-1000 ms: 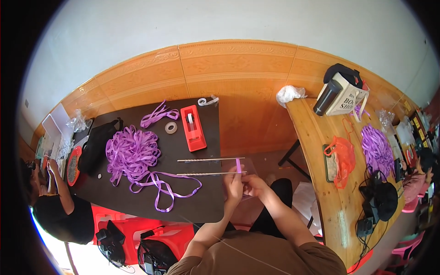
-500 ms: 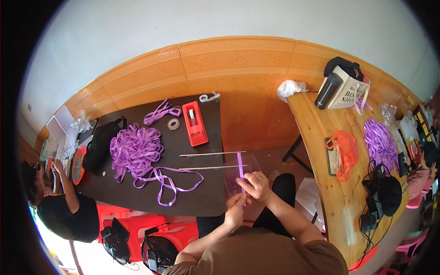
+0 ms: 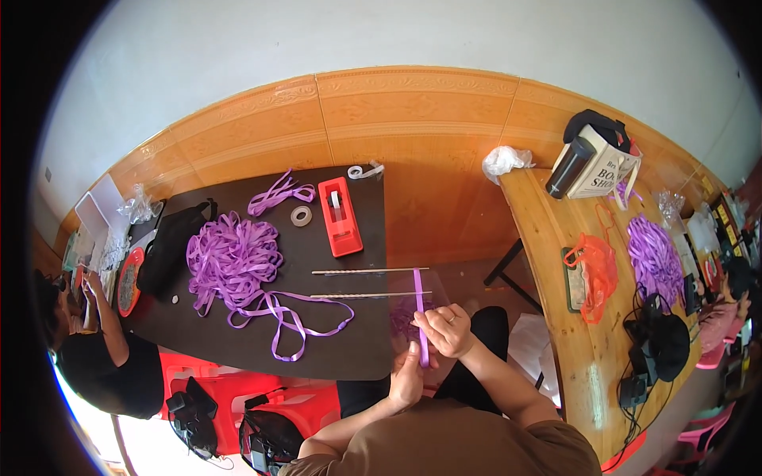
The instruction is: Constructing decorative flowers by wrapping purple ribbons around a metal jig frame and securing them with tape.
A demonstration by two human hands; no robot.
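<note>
A narrow purple ribbon (image 3: pixel 420 305) hangs looped over two thin metal rods (image 3: pixel 369 271), its lower end reaching down between my hands. My right hand (image 3: pixel 449 330) is closed, thumb and forefinger pinched at the ribbon. Just below, at its left side, my left hand (image 3: pixel 406 379) has its thumb raised, apart from the ribbon; its fingers pass partly out of sight behind the strip. The rods jut out past the right edge of the dark table (image 3: pixel 317 349). On that table lies a big heap of purple ribbons (image 3: pixel 234 258), with loose loops trailing toward me.
A red tape dispenser (image 3: pixel 340 218), a tape roll (image 3: pixel 301 216) and a smaller ribbon bundle (image 3: pixel 279 193) lie farther back. At right, a wooden table (image 3: pixel 548 238) carries a tote bag (image 3: pixel 607 163), an orange plastic bag (image 3: pixel 595 278) and more purple ribbons (image 3: pixel 655 258). A person (image 3: pixel 107 357) sits at far left.
My left hand has loosened its pinch on the ribbon and lifted its thumb away. The ribbon's lower end now shows beside it. My right hand stays by the ribbon.
</note>
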